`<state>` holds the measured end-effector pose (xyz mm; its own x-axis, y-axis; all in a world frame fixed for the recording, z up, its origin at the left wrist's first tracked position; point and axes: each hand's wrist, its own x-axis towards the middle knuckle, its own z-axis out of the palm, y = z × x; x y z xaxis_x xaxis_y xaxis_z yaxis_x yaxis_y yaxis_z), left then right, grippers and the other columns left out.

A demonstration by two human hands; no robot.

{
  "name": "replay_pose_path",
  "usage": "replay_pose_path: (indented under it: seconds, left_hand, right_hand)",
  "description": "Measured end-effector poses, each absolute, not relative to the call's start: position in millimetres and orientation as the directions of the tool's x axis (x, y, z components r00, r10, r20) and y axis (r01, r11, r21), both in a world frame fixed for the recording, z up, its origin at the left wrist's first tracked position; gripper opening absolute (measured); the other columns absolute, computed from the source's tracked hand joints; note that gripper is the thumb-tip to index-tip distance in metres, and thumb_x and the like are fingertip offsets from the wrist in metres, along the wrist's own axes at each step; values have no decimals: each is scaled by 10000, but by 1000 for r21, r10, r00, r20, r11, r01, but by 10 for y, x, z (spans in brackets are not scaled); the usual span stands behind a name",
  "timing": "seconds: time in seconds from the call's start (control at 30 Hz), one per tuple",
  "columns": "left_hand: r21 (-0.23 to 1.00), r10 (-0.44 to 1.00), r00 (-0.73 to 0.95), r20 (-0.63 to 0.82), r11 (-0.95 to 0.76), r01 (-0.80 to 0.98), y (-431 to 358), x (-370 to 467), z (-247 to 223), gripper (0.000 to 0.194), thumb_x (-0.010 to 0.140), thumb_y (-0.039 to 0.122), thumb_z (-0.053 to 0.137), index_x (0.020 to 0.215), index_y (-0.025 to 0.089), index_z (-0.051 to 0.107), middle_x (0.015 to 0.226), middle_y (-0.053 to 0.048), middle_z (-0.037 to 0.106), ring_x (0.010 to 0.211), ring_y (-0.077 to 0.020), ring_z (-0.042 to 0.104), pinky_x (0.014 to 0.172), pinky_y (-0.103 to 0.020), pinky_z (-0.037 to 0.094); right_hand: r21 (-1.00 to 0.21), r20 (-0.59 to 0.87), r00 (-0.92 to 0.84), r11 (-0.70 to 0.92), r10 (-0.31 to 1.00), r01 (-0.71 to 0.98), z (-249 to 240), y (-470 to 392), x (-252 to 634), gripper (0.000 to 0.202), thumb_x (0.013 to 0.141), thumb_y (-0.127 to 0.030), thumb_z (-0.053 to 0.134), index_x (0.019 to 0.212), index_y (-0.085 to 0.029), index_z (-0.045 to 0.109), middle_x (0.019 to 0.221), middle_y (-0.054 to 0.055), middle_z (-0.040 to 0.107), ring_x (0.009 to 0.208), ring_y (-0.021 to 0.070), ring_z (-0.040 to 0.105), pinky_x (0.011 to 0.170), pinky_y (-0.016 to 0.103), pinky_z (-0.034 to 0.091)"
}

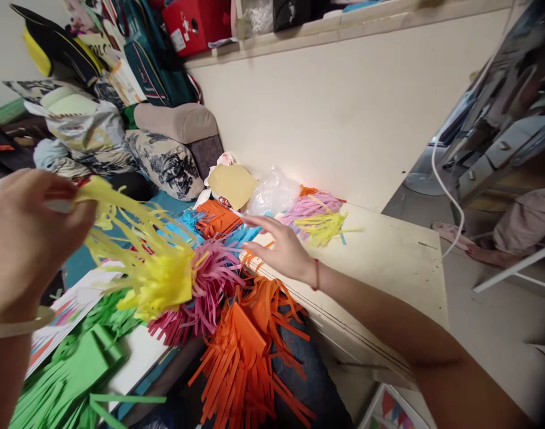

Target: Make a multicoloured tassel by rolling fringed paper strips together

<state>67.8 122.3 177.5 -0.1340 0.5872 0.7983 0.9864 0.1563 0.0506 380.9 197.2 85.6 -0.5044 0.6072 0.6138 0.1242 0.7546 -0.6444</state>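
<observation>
My left hand [35, 223] pinches the end of a yellow paper tassel [165, 271], whose fringed strips hang down to the right. My right hand [284, 250] is open with its fingers stretched out, near blue fringed paper [241, 237] and an orange paper bundle [216, 218]. Below it, orange fringed paper [243, 357] drapes over my lap. Pink fringed paper [214, 280] lies beside the yellow tassel, partly behind it. Green fringed paper [71, 369] spreads at the lower left.
A wooden surface [389, 256] holds purple fringed paper [315, 205], yellow fringed paper [321, 229] and a clear plastic bag [275, 190]. Behind stand a patterned cushion [167, 164], a teal backpack [151, 65] and a pale panel [321, 107]. Another person's leg [529, 232] is at right.
</observation>
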Motion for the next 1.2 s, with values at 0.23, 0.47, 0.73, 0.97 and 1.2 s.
replay_pose_path:
  seconds: [0.23, 0.47, 0.73, 0.97, 1.2]
  left_hand:
    - [-89, 663, 292, 689, -322, 942, 1410, 1829, 1844, 234, 788, 367, 426, 660, 179, 484, 595, 42, 480, 542, -81, 441, 552, -189, 284]
    - [-26, 758, 351, 551, -405, 914, 1564, 1770, 1638, 312, 809, 464, 384, 673, 203, 488, 588, 38, 483, 507, -95, 432, 507, -209, 306]
    - [-287, 516, 660, 547, -624, 726, 1826, 2477, 913, 163, 883, 181, 423, 827, 159, 575, 1002, -121, 631, 947, -235, 600, 808, -364, 508]
    - [-149, 349, 781, 517, -862, 484, 1707, 3389, -5, 216, 889, 64, 385, 904, 141, 586, 1011, -162, 662, 1039, -256, 637, 894, -392, 543]
    - [-165, 339, 796, 502, -866, 473, 1591, 3617, -350, 192, 876, 49, 397, 891, 122, 574, 965, -169, 669, 981, -266, 669, 881, -392, 556]
  right_hand:
    - [-518, 705, -429, 823, 564, 231, 1203, 2150, 3094, 708, 851, -156, 550, 1482, -180, 229, 1478, 90, 400, 1353, 224, 381, 1138, 403, 321]
    - [-548, 690, -359, 777, 629, 309, 1023, 2693, 3694, 495, 708, 55, 452, 1076, -220, 634, 1087, 2, 686, 1041, 189, 618, 981, 372, 452]
    - [-110, 627, -504, 708, 594, 698, 932, 2264, 5157, 553, 742, 23, 429, 1203, -221, 614, 1060, 49, 658, 918, 177, 610, 761, 284, 489]
    - [146, 257, -472, 449, 843, 881, 563, 1718, 6480, 506, 737, 36, 451, 1161, -166, 639, 1023, 91, 690, 926, 226, 631, 811, 355, 494]
    - [136, 194, -354, 333, 915, 933, 534, 1099, 6399, 535, 816, -106, 550, 1343, -183, 500, 1323, 162, 559, 1261, 332, 481, 1022, 512, 405]
